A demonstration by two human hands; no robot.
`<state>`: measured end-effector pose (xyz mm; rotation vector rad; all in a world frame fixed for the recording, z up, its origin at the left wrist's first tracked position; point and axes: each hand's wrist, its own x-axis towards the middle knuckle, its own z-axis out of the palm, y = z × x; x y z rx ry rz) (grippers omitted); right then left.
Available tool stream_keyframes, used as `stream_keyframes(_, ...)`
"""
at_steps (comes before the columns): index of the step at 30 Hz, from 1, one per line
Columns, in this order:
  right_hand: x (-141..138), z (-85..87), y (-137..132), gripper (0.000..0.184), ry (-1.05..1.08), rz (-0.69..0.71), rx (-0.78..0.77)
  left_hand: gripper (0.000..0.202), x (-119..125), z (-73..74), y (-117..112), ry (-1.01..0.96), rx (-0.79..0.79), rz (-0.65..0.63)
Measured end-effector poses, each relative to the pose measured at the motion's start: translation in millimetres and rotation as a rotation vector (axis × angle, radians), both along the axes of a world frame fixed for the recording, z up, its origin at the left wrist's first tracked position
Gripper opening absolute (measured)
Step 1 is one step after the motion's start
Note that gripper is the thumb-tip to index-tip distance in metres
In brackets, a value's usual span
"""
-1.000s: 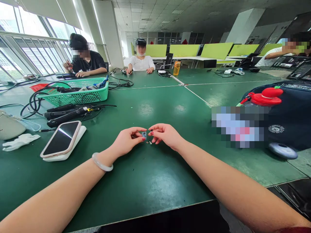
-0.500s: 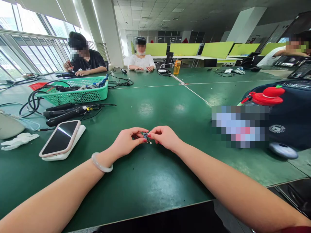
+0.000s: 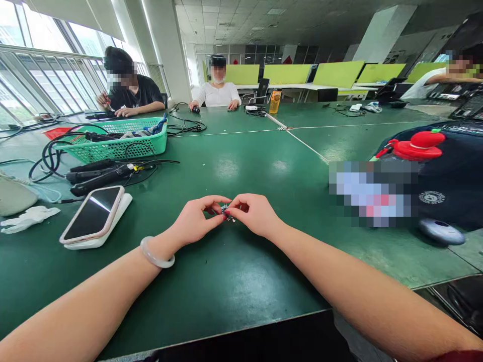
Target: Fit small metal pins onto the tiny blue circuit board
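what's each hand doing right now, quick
Left hand: closed, fingertips pinching the small board.
Right hand: closed, pinching the same small board from the other side.

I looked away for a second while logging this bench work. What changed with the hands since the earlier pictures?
The right hand moved left and closed in, its fingertips now pinching the small blue board that the left hand already held. The left hand kept its grip. The phone and the green basket stayed put.
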<state>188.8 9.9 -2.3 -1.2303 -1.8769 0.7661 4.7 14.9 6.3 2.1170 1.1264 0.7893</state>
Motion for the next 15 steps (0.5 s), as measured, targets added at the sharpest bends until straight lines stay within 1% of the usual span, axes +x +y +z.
stream_keyframes(4,0.8,1.1,-0.9,0.014,0.011,0.056,-0.021,0.031,-1.0,4.3,-2.7,-0.023,0.024,-0.058)
stream_keyframes(7,2.9,1.8,0.8,0.015,0.004,0.077,-0.019,0.032,-1.5,6.2,-3.3,-0.05,0.016,-0.094)
stream_keyframes(10,6.4,0.3,4.6,0.016,-0.086,0.08,-0.006,0.033,-1.5,5.6,-0.2,-0.048,-0.015,-0.032)
stream_keyframes(13,10.0,-3.7,7.2,0.018,-0.298,0.056,0.018,0.03,-1.5,3.0,6.1,-0.022,-0.077,0.065)
stream_keyframes(15,10.7,-6.7,7.1,0.017,-0.417,0.034,0.03,0.029,-1.6,1.1,9.8,-0.028,-0.129,0.098)
